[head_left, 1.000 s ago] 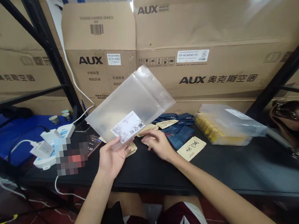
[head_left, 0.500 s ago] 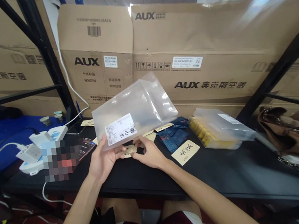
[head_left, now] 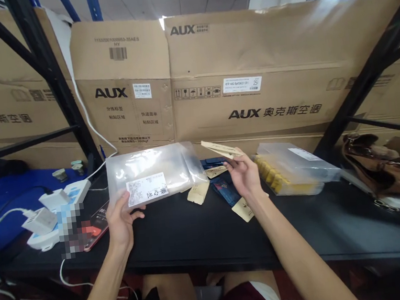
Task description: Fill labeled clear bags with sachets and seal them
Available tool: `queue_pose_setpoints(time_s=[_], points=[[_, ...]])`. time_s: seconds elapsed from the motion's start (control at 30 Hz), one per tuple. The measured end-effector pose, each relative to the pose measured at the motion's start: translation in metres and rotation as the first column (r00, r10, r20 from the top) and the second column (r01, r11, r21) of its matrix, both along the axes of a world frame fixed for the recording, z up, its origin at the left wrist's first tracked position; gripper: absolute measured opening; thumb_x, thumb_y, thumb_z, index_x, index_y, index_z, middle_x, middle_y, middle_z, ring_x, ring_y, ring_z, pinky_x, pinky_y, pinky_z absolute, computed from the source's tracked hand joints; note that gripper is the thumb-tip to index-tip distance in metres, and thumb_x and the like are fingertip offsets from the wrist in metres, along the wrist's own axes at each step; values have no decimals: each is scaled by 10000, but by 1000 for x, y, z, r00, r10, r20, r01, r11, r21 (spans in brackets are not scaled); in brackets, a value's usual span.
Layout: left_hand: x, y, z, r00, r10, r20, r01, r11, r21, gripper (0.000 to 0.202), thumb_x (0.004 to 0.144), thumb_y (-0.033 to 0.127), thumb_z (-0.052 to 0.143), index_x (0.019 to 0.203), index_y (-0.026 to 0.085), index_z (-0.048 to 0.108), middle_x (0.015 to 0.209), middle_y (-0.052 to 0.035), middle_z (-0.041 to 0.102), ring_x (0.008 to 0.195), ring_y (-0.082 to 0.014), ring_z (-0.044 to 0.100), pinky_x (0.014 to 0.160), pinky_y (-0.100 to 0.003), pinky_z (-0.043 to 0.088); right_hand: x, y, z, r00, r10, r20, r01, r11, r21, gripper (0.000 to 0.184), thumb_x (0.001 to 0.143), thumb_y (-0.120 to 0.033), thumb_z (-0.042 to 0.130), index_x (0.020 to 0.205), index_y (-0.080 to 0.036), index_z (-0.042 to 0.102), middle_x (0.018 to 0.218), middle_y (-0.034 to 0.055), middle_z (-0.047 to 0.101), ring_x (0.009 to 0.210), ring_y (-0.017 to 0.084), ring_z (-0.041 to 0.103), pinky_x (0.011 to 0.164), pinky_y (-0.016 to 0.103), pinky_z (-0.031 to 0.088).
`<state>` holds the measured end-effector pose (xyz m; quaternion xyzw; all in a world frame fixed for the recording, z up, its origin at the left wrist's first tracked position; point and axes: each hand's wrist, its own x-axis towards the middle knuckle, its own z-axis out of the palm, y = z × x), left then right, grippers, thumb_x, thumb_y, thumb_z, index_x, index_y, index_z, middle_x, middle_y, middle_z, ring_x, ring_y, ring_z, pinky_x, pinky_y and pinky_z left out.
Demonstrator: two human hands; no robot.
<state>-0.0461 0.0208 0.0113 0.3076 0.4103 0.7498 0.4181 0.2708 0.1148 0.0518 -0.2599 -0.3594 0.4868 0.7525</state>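
My left hand (head_left: 120, 222) grips the near edge of a frosted plastic bag (head_left: 154, 172) with a white label, held low and almost flat over the black table (head_left: 202, 231). My right hand (head_left: 244, 176) is raised to the bag's right and pinches a beige paper packet (head_left: 220, 149) between thumb and fingers. More beige packets (head_left: 198, 193) and dark blue packets (head_left: 228, 188) lie scattered on the table between my hands and under my right wrist.
A clear bag holding yellow items (head_left: 290, 168) lies to the right. A white power strip with chargers (head_left: 53, 210) and a phone (head_left: 98, 224) sit at the left. Large AUX cartons (head_left: 249, 77) stand behind, black rack posts (head_left: 51, 85) on both sides, a brown handbag (head_left: 379, 168) far right.
The left hand lowered the frosted bag from tilted upright to nearly flat and moved it left. The right hand picked a beige packet off the table and lifted it to the right.
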Motion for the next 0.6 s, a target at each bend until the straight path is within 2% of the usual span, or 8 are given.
queue_pose_setpoints(time_s=[0.1, 0.2, 0.33, 0.43, 0.53, 0.6], points=[[0, -1, -1, 999, -17, 28, 17, 1000, 2, 564, 711, 532, 845, 1114, 158, 717, 920, -43, 764, 589, -179, 669, 445, -255, 489, 4, -5, 7, 999, 39, 12, -40, 998, 56, 384, 602, -151, 806, 950, -246, 675, 1035, -17, 750, 896, 152, 639, 659, 230, 542], [1, -2, 0, 998, -37, 56, 36, 999, 20, 566, 721, 553, 819, 1116, 161, 712, 895, -49, 769, 571, -188, 670, 437, -261, 488, 0, -10, 9, 998, 58, 11, -59, 997, 51, 426, 592, -118, 809, 983, -258, 718, 1031, -25, 743, 857, 147, 602, 599, 219, 488], [0, -1, -1, 999, -40, 22, 40, 999, 14, 581, 731, 544, 838, 1136, 146, 714, 911, -58, 771, 579, -184, 678, 444, -255, 500, -3, -15, 12, 990, 135, 34, -138, 986, 94, 538, 573, -75, 829, 1064, -288, 778, 1042, -32, 757, 840, 140, 602, 575, 205, 488], [0, 1, -6, 998, -54, -16, 54, 998, 13, 593, 756, 563, 845, 1161, 152, 709, 938, -65, 768, 585, -187, 686, 434, -256, 502, -6, -19, 13, 963, 225, 149, -243, 964, 111, 627, 565, -69, 868, 1151, -281, 803, 1158, -8, 795, 803, 137, 633, 556, 217, 529], [2, 3, -13, 989, -98, -114, 99, 995, 5, 594, 789, 580, 843, 1176, 150, 709, 919, -70, 758, 614, -210, 699, 441, -275, 526, -12, -23, 8, 883, 347, 317, -369, 930, 8, 670, 543, -124, 956, 1187, -243, 813, 1134, 27, 823, 803, 176, 700, 565, 276, 617], [5, 4, -17, 963, -150, -224, 151, 988, -12, 591, 794, 573, 857, 1176, 141, 729, 928, -75, 751, 683, -225, 707, 477, -293, 567, -13, -26, 4, 806, 418, 419, -416, 904, -100, 566, 570, -214, 1005, 1107, -209, 828, 1035, 45, 838, 816, 209, 742, 615, 334, 672]])
